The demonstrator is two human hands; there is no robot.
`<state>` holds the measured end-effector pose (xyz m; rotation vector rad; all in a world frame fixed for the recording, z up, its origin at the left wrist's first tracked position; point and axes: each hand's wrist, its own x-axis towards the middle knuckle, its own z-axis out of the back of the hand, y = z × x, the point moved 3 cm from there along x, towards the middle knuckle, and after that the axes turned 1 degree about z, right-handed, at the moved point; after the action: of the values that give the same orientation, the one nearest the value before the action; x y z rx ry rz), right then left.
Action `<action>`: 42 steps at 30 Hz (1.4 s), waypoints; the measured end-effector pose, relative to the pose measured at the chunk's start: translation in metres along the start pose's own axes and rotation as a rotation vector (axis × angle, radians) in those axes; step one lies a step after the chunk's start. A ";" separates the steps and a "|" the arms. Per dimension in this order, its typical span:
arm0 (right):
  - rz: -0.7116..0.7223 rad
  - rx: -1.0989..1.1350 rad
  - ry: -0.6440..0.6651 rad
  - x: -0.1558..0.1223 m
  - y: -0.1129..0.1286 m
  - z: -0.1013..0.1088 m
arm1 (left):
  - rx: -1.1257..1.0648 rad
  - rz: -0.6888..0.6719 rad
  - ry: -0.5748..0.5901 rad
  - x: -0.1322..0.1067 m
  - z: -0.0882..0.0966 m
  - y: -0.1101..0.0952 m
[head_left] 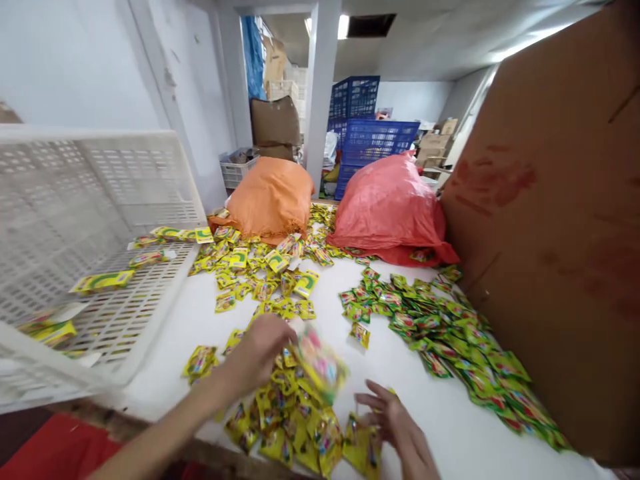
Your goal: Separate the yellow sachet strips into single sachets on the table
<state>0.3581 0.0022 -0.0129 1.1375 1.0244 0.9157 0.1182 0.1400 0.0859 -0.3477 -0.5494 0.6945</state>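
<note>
My left hand [265,343] pinches the edge of a larger printed packet [323,367], blurred by motion, with pink, white and green on it. That packet hangs over a heap of small yellow packets [295,420] at the table's near edge. To the right, my right hand [393,417] has its fingers spread, close by the right end of the heap. Part of a yellow packet shows behind those fingers; whether they touch it I cannot tell. A single small packet [359,335] lies apart on the white table [415,407].
A white plastic crate [150,333] on its side at left holds several packets. Farther back, an orange sack [273,197] and a red sack [387,207] stand among yellow packets. Green packets [450,333] pile along a tall cardboard sheet [560,233] at right. Blue crates [377,143] stand behind.
</note>
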 end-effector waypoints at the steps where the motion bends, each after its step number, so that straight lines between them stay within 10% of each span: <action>1: -0.050 0.123 0.078 0.001 0.008 -0.014 | -0.041 -0.110 0.085 -0.009 -0.013 -0.024; 4: -0.080 0.376 0.332 -0.005 0.027 -0.052 | -0.253 -0.070 0.125 -0.034 -0.039 -0.059; 8: -0.004 0.569 0.333 -0.022 0.024 -0.077 | -0.878 0.474 -0.338 -0.056 -0.067 -0.055; 13: 0.224 0.120 0.303 0.003 0.034 -0.075 | -1.471 0.967 -0.409 -0.071 -0.112 -0.057; 18: 0.318 -0.541 -0.110 0.108 0.065 -0.021 | -1.517 0.996 -0.538 -0.076 -0.117 -0.052; 23: 0.273 -0.705 -0.177 0.175 0.054 0.004 | -1.476 0.990 -0.621 -0.086 -0.134 -0.046; 42: 0.347 -0.540 0.298 0.187 0.052 0.040 | -1.458 0.967 -0.590 -0.084 -0.137 -0.048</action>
<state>0.4456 0.1780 0.0115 0.7392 0.7477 1.5659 0.1692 0.0316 -0.0313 -1.8939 -1.4544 1.2393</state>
